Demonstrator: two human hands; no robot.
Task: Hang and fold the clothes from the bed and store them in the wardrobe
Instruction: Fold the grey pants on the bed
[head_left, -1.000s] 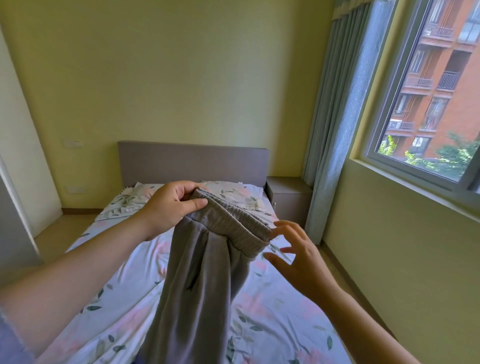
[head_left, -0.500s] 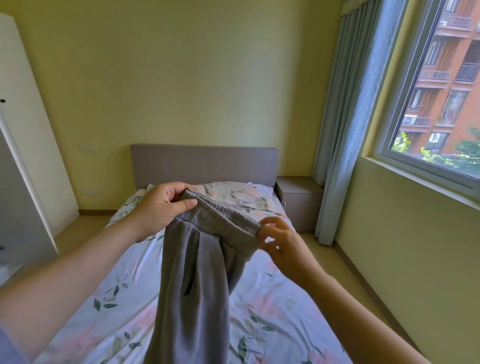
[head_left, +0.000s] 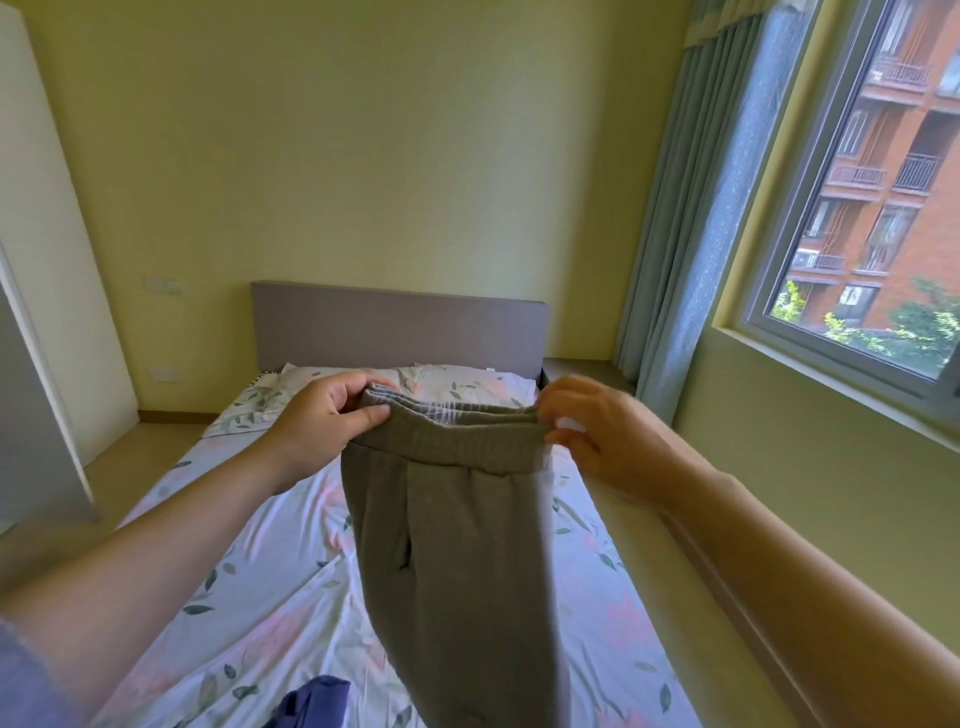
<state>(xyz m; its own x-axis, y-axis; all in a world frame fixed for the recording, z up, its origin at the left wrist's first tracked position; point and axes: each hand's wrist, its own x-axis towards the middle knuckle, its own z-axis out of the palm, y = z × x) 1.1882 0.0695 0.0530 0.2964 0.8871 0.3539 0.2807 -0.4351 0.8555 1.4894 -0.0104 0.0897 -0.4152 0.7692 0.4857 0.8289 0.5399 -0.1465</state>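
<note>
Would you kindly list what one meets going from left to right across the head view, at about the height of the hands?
white wardrobe → left hand → grey sweatpants → right hand → blue curtain → window

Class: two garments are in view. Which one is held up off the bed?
The grey trousers: the left hand and right hand grip their waistband, so they hang above the bed. The blue garment lies untouched on it.
</note>
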